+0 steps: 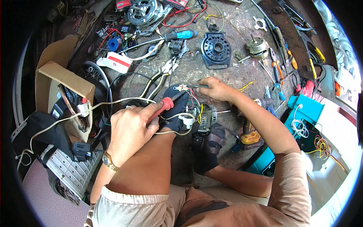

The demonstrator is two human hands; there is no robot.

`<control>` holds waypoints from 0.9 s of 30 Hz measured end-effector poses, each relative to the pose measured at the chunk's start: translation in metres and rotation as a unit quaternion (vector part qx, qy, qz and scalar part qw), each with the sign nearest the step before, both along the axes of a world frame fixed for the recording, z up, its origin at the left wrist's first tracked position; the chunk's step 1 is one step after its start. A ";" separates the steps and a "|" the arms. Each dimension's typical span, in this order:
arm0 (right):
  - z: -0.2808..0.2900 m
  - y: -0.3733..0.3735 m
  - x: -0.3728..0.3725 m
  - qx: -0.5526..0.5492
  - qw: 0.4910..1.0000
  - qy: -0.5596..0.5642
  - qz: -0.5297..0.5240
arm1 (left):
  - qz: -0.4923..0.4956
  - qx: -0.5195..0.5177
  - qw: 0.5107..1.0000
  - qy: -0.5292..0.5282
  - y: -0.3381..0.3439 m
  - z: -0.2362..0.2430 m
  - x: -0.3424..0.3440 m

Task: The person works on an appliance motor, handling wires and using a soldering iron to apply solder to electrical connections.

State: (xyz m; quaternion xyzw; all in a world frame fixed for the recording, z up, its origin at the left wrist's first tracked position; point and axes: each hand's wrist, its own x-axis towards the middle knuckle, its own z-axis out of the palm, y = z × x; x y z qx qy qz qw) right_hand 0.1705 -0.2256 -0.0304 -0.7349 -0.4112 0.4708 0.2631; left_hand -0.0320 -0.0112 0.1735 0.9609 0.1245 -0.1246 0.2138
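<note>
Our left hand (130, 126) and right hand (216, 89) are apart, with the small motor (207, 118) just nearer us than the right. The left clasps a red-handled tool (166, 105) pointing toward thin wires (185, 87); the right pinches something too small to identify.

A cardboard box (68, 77) stands open at the left. At the upper left are a blue spool (113, 44), a red-and-white carton (115, 63) and a big metal motor (145, 15), with a blue screwdriver (181, 34) nearer the top centre. Right of that lies a round black vented cover (216, 47). Orange-handled pliers (277, 69) lie at the upper right, a teal case (310, 107) below them.
</note>
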 end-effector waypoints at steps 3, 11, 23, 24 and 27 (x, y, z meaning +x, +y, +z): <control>-0.005 0.001 0.006 -0.025 0.999 0.032 0.011 | -0.004 0.001 1.000 -0.002 0.000 0.000 0.000; 0.001 0.010 0.021 -0.063 0.996 0.030 0.062 | 0.001 0.001 1.000 0.016 0.001 0.003 0.000; 0.016 0.020 0.033 -0.071 0.993 0.035 0.090 | -0.004 0.005 1.000 0.004 0.002 0.001 0.000; 0.016 0.020 0.034 -0.067 0.992 0.021 0.105 | -0.004 0.002 1.000 0.007 0.002 0.001 0.000; 0.014 0.021 0.035 -0.051 0.991 0.001 0.121 | -0.003 0.000 1.000 0.003 0.001 0.000 -0.001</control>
